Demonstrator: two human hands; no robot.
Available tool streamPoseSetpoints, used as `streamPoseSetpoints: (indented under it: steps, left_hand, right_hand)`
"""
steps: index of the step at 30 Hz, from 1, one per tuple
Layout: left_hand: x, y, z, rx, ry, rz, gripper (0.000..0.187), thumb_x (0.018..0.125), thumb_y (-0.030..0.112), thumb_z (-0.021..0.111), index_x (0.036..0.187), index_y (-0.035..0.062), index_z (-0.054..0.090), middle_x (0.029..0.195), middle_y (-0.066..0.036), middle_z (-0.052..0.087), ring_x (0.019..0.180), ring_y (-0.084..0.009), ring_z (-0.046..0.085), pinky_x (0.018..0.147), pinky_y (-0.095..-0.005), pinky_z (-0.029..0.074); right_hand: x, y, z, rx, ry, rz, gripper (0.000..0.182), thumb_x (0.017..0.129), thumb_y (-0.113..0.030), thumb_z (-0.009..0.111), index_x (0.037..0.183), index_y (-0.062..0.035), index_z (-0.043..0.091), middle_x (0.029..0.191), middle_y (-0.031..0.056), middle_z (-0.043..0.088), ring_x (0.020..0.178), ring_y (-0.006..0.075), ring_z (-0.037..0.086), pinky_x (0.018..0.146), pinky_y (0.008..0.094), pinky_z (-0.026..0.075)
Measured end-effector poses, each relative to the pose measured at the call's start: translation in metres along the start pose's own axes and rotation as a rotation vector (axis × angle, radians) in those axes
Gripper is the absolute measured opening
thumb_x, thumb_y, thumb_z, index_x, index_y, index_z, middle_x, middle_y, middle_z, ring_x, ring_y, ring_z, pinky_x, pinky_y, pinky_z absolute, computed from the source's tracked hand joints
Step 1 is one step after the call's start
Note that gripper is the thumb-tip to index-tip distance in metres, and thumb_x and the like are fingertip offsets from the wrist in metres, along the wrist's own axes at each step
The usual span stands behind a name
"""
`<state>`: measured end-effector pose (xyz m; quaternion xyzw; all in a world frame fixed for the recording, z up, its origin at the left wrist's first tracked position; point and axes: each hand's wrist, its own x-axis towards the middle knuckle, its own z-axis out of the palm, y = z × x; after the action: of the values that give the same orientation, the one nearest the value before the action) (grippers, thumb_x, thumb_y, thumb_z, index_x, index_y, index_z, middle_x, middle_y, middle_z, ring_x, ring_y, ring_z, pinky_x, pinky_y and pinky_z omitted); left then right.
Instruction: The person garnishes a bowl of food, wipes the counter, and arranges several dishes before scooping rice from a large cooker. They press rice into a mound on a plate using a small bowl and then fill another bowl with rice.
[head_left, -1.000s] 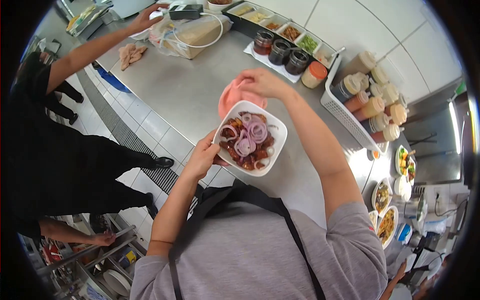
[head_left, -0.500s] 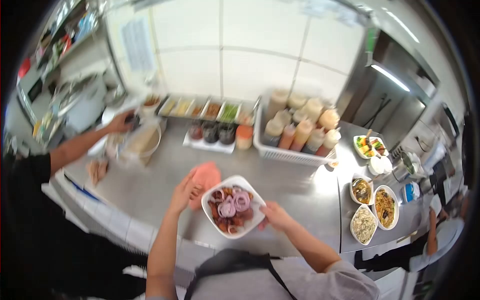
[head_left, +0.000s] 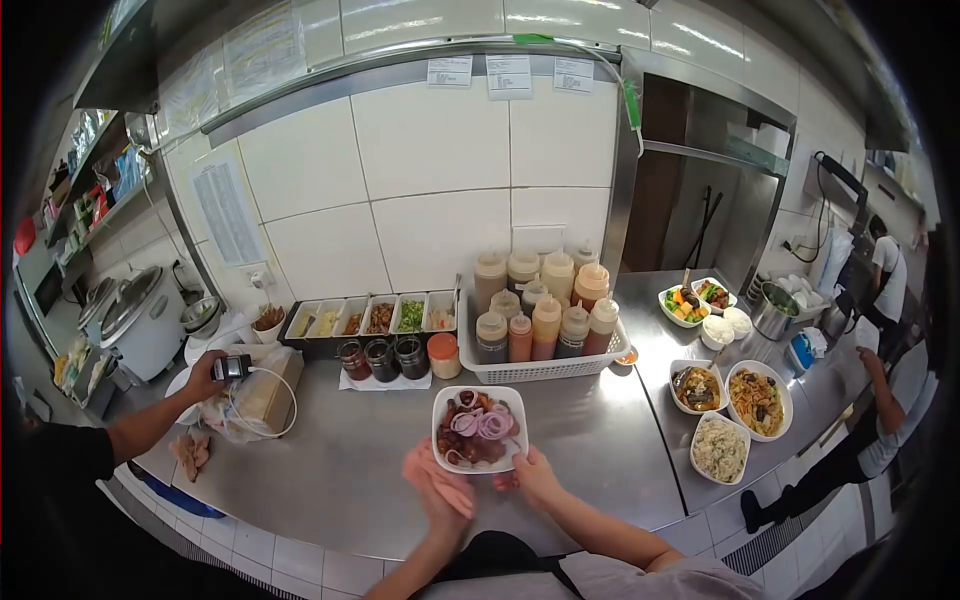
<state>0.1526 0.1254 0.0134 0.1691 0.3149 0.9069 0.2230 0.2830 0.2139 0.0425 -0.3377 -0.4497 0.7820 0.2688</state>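
Observation:
A square white bowl (head_left: pixel 438 408) holds dark glazed food pieces (head_left: pixel 463 452) topped with purple onion rings (head_left: pixel 493 425). My right hand (head_left: pixel 538 478) grips its lower right corner, the thumb at the rim. At the bowl's lower left, my left hand (head_left: pixel 440 497) is wrapped in a pink cloth (head_left: pixel 452 484) that covers part of its fingers; the hand is closed on the cloth against the bowl. The bowl is held above the steel counter (head_left: pixel 330 470).
Behind the bowl stand dark sauce jars (head_left: pixel 380 360), a topping tray (head_left: pixel 290 325) and a white basket (head_left: pixel 540 372) of squeeze bottles. Filled dishes (head_left: pixel 760 400) sit right. At left, a co-worker's hand (head_left: pixel 207 376) holds a small black device (head_left: pixel 232 368). Another person (head_left: pixel 890 400) stands far right.
The bowl has moved forward and slightly right and turned. My left hand has brought the pink cloth from beside the bowl to its lower left side. The view has tilted up.

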Motion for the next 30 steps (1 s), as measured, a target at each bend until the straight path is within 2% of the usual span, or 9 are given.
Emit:
streamPoseSetpoints:
  steps: [2,3,5,10,12,17,20,25,30]
  left_hand:
    - [-0.014,-0.043,-0.061,-0.733,-0.782,-0.465,0.048,0.09,0.044,0.033,0.121,0.0072,0.039,0.113,-0.011,0.049,0.097,-0.0246,0.052,0.08,-0.036,0.047]
    - [-0.015,-0.037,-0.047,-0.733,-0.781,-0.464,0.048,0.09,0.044,0.033,0.121,0.0072,0.039,0.113,-0.011,0.049,0.097,-0.0246,0.052,0.08,-0.036,0.047]
    - [-0.016,-0.009,0.01,-0.209,-0.005,-0.309,0.052,0.09,0.047,0.03,0.123,0.0082,0.036,0.116,-0.012,0.046,0.102,-0.0263,0.049,0.089,-0.038,0.043]
    - [0.008,0.038,0.048,-0.184,-0.211,-0.253,0.052,0.089,0.046,0.032,0.124,0.0068,0.033,0.122,-0.012,0.041,0.11,-0.0264,0.045,0.095,-0.0398,0.037]
    - [0.025,0.049,0.043,-0.054,-0.535,-0.558,0.064,0.088,0.053,0.025,0.128,0.0026,0.03,0.129,-0.015,0.037,0.116,-0.0295,0.041,0.099,-0.042,0.033]
    - [0.062,0.018,0.031,-0.115,-0.35,-0.894,0.058,0.09,0.046,0.025,0.127,0.0002,0.031,0.124,-0.017,0.042,0.113,-0.0309,0.045,0.096,-0.0428,0.036]
    - [0.107,-0.023,0.003,0.38,-0.422,-0.474,0.051,0.089,0.041,0.033,0.126,0.0049,0.036,0.122,-0.018,0.045,0.109,-0.0333,0.047,0.092,-0.0422,0.039]
    - [0.101,-0.031,-0.006,2.035,-0.771,0.281,0.051,0.08,0.043,0.049,0.126,0.0247,0.041,0.133,-0.014,0.031,0.122,-0.0347,0.031,0.098,-0.0515,0.026]
    - [0.093,-0.035,-0.011,1.902,-0.705,0.317,0.053,0.078,0.045,0.051,0.127,0.0275,0.04,0.138,-0.011,0.026,0.125,-0.0362,0.025,0.1,-0.0536,0.02]
  right_hand:
    - [-0.005,-0.002,0.006,-0.075,0.014,-0.021,0.021,0.086,-0.009,0.035,0.103,-0.0003,0.043,0.078,0.0131,0.058,0.059,0.0195,0.059,0.053,0.0314,0.052]
    - [-0.009,-0.006,0.007,-0.165,-0.022,-0.002,0.021,0.085,-0.008,0.035,0.103,0.0,0.043,0.077,0.0125,0.058,0.059,0.0183,0.058,0.053,0.0299,0.051]
    - [-0.013,-0.011,0.003,-0.26,-0.058,0.013,0.022,0.084,-0.008,0.035,0.102,0.0003,0.044,0.075,0.0119,0.058,0.059,0.017,0.058,0.052,0.0283,0.05]
    - [-0.028,-0.03,-0.018,-0.519,-0.185,0.155,0.022,0.083,-0.012,0.039,0.098,0.0016,0.049,0.074,0.0105,0.058,0.056,0.0133,0.055,0.047,0.0247,0.045]
    - [-0.032,-0.029,-0.026,-0.52,-0.187,0.133,0.022,0.082,-0.012,0.04,0.096,0.0017,0.05,0.072,0.0089,0.056,0.053,0.0119,0.052,0.044,0.0253,0.042]
    - [-0.053,-0.039,-0.032,-0.525,-0.292,0.21,0.02,0.08,-0.012,0.039,0.092,0.0004,0.05,0.064,0.0059,0.053,0.045,0.0101,0.045,0.041,0.0236,0.037]
    - [-0.06,-0.029,-0.038,-0.408,-0.274,0.223,0.02,0.08,-0.013,0.039,0.091,0.0001,0.049,0.064,0.0063,0.053,0.043,0.0101,0.045,0.04,0.0227,0.037]
    - [-0.066,-0.009,-0.062,-0.35,-0.15,0.131,0.019,0.082,-0.01,0.038,0.092,0.0007,0.05,0.065,0.0068,0.054,0.045,0.0102,0.046,0.04,0.023,0.037]
    - [-0.068,0.005,-0.105,-0.375,0.07,0.026,0.019,0.084,-0.011,0.038,0.094,-0.0001,0.051,0.064,0.0063,0.055,0.045,0.0103,0.047,0.041,0.0232,0.038]
